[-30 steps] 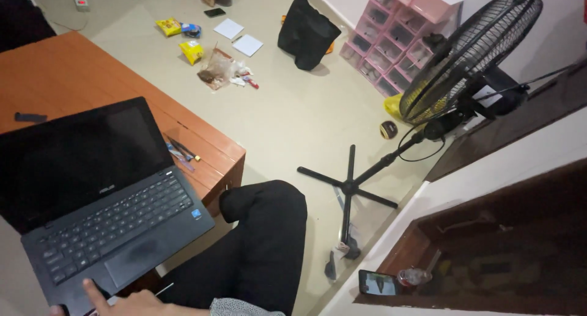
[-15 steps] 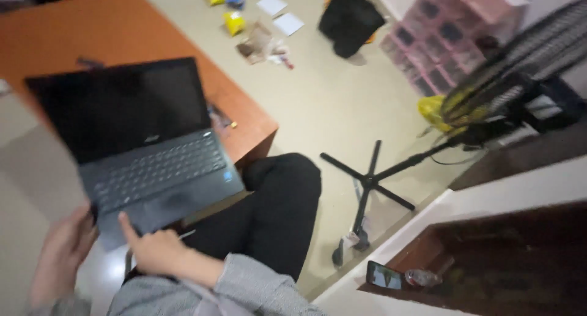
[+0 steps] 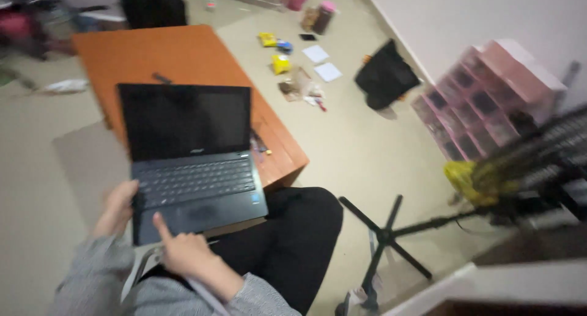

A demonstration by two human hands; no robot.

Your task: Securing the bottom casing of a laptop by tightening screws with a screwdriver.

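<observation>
Left hand (image 3: 117,207) fingers grip the laptop (image 3: 191,163) edge; right hand (image 3: 183,249) forefinger touches it, table (image 3: 177,56) behind.

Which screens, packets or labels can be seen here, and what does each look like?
Laptop screen: upright on the orange table, a dark, blank rectangle.
Small sticker: on the laptop's palm rest, right corner, blue and white.
Yellow packets: on the floor beyond the table, small and crumpled.
White papers: flat on the floor beside them, squarish.
Left hand grips the laptop's edge; right hand points a finger at the palm rest.
</observation>
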